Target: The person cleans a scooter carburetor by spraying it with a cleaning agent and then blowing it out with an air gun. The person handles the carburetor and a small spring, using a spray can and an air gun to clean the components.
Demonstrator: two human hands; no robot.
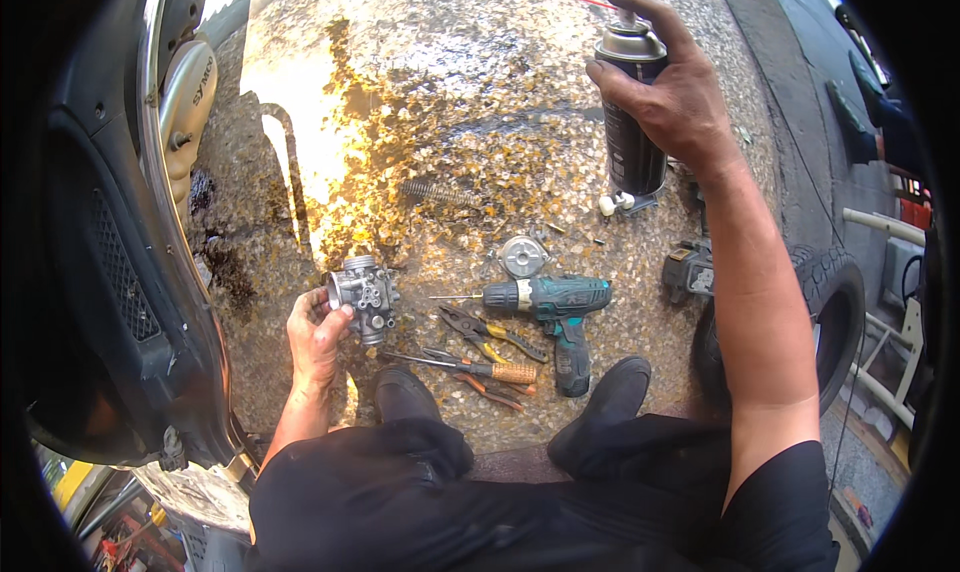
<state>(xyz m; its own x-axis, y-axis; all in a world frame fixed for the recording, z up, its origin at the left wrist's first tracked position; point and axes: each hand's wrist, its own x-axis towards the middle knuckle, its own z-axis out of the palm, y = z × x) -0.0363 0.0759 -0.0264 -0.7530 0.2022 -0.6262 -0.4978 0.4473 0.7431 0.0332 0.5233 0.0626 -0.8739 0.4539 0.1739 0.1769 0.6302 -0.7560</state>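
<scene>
My left hand (318,334) grips a silver carburetor body (366,296) low at the left of centre. My right hand (680,92) holds a black spray can (631,162) with a red straw at the upper right, fingers on its top. Near the carburetor lie a teal cordless drill (553,302) with a long bit, a round metal cover (523,257), yellow-handled pliers (500,336), a cork-handled screwdriver (510,372) and orange-handled pliers (484,389). A spring (437,194) lies farther up. Small white and brass-coloured fittings (607,205) lie below the can.
A scooter body (123,262) borders the left side of the stained speckled floor (470,122). At right are a black tyre (835,312), a battery-like tool part (682,270) and a white metal frame (890,357). My shoes (610,392) frame the tools.
</scene>
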